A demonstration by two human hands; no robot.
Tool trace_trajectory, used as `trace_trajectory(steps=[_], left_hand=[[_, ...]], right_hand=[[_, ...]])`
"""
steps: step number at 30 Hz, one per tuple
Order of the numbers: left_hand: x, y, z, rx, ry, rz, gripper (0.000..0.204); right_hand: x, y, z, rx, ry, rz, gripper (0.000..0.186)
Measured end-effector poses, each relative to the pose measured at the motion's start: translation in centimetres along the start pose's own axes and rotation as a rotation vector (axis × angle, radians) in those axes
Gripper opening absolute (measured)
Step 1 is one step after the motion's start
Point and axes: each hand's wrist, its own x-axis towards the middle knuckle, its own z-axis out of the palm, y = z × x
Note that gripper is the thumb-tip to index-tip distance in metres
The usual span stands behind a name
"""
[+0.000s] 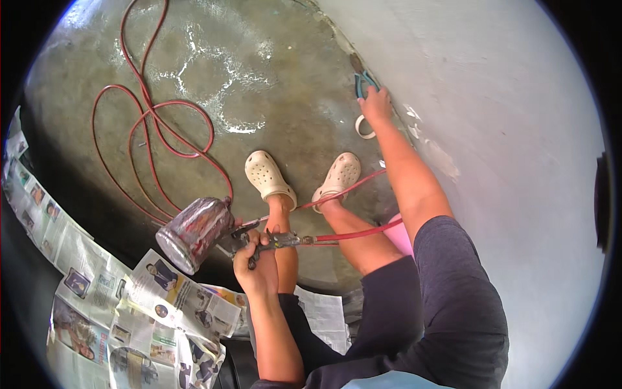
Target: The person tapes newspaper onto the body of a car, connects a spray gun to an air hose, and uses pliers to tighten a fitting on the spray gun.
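My left hand (258,266) is wrapped round a paint-smeared spray gun (280,241). Its dented metal cup (197,235), streaked with red and grey, hangs tilted to the left. A red hose (346,235) leaves the gun's fitting toward the right. Far off by the wall, my right hand (376,106) has its fingers closed at the handles of teal-handled pliers (364,81). The dark jaws of the pliers point away, toward the wall's foot. Just below that hand lies a white ring (358,128), which looks like a tape roll.
Loops of red hose (150,111) lie across the stained concrete floor (298,97). The grey wall (518,162) rises along the right. Newspaper sheets (84,256) cover things at the lower left. My feet, in beige clogs (264,174), stand mid-floor. Something pink (400,235) shows behind my right leg.
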Motion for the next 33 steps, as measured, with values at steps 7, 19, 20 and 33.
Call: trace_trajectory(steps=[7,19,20,33], left_hand=[[0.7,1.3,0.7,0.101,-0.046,0.005,0.063],[-7.6,6.9,9.6,0.029,-0.031,0.142,0.040],[-9.2,8.0,11.2,0.008,-0.003,0.158,0.038],[-24.4,19.7,21.9,-0.173,-0.118,0.592,0.039]], right_hand=[[0.6,-1.4,2.2,0.018,0.081,-0.036,0.047],[-19.0,-2.6,-28.3,1.499,-0.768,0.096,0.024],[-21.3,-2.3,-32.6,1.538,-0.840,0.064,0.020],[-41.0,1.3,-62.2,1.812,-1.326,-0.332,0.050]])
